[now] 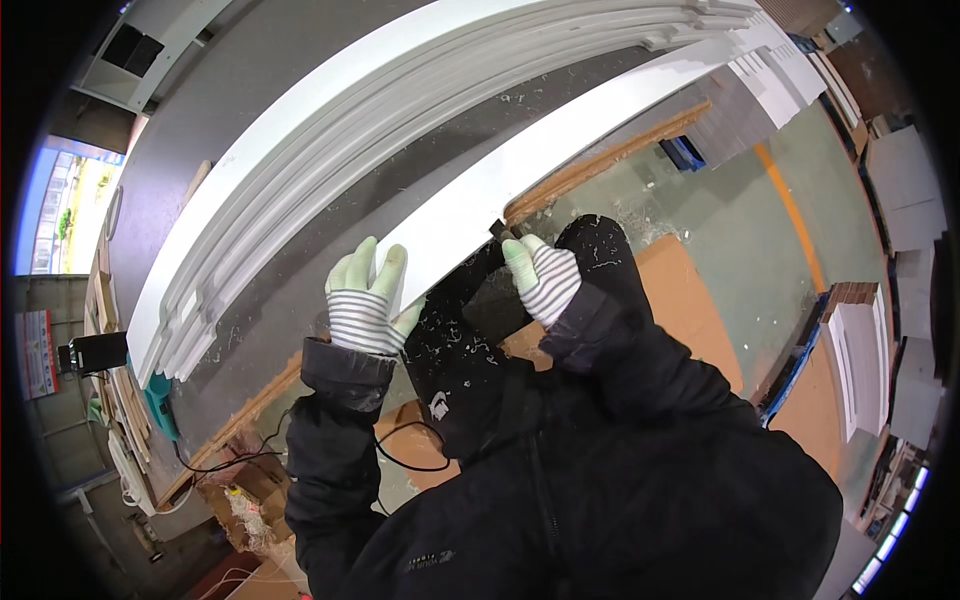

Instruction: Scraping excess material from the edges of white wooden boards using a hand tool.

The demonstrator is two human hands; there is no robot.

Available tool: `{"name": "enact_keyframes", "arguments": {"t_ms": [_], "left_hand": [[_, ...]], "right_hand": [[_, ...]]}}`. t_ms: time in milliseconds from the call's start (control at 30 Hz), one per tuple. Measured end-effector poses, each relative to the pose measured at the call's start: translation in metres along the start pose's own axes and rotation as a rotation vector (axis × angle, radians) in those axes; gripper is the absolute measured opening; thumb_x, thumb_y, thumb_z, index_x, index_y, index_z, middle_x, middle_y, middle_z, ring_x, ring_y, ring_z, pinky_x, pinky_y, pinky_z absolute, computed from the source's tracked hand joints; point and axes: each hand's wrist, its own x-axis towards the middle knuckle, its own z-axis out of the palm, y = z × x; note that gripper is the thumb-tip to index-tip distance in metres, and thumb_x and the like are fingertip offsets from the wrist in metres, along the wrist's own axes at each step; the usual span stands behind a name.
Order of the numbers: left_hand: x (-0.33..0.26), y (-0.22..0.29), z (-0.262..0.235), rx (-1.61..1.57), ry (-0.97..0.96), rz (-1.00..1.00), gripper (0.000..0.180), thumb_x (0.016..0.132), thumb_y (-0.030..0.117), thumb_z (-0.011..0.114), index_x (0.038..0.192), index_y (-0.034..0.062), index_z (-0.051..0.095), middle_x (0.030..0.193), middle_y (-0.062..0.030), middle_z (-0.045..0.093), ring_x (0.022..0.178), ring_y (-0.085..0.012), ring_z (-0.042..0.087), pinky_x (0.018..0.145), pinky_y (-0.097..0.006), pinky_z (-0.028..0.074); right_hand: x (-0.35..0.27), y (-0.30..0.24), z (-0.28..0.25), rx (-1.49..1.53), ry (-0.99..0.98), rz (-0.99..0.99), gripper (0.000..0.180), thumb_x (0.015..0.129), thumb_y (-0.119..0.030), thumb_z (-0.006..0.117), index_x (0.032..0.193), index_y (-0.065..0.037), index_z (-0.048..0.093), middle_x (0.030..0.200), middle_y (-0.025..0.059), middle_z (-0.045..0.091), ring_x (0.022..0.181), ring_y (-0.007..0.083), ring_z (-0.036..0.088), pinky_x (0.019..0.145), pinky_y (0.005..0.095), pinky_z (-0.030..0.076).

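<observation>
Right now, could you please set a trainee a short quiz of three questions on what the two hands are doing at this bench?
1. True or false: the left hand rests on the near end of the long white board.
2. What does the right hand pinch against the board's edge? A) a small dark tool B) a paint roller C) a tape measure
3. Fill in: both hands wear striped ____ with pale green fingertips.

Key
1. True: its fingers lie flat on the board's end.
2. A: a small dark tool shows at its fingertips; its kind is too small to tell.
3. Gloves.
</observation>
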Motion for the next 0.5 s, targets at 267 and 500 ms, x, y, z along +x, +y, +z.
{"name": "enact_keyframes", "arguments": {"t_ms": [267, 500], "left_hand": [[0.0, -0.005, -0.016, -0.064, -0.133, -0.061, 0.082, 0.062, 0.026, 0.084, 0.136, 0.0097, 0.051, 0.139, -0.0252, 0.044, 0.12, -0.0444, 0.046, 0.102, -0.051, 0.039], [-0.017, -0.042, -0.019, -0.225, -0.098, 0.07, 0.076, 0.06, 0.0, 0.077, 0.132, 0.0075, 0.053, 0.134, -0.0222, 0.052, 0.125, -0.0411, 0.05, 0.108, -0.051, 0.036]], "right_hand": [[-0.018, -0.027, 0.027, -0.162, -0.277, -0.162, 0.043, 0.1, -0.04, 0.042, 0.091, -0.001, 0.058, 0.07, 0.0231, 0.061, 0.074, 0.0402, 0.064, 0.062, 0.0455, 0.05], [-0.007, -0.017, 0.016, 0.036, 0.122, -0.003, 0.041, 0.101, -0.039, 0.043, 0.094, -0.002, 0.059, 0.072, 0.0231, 0.062, 0.07, 0.0431, 0.061, 0.062, 0.0452, 0.047]]}}
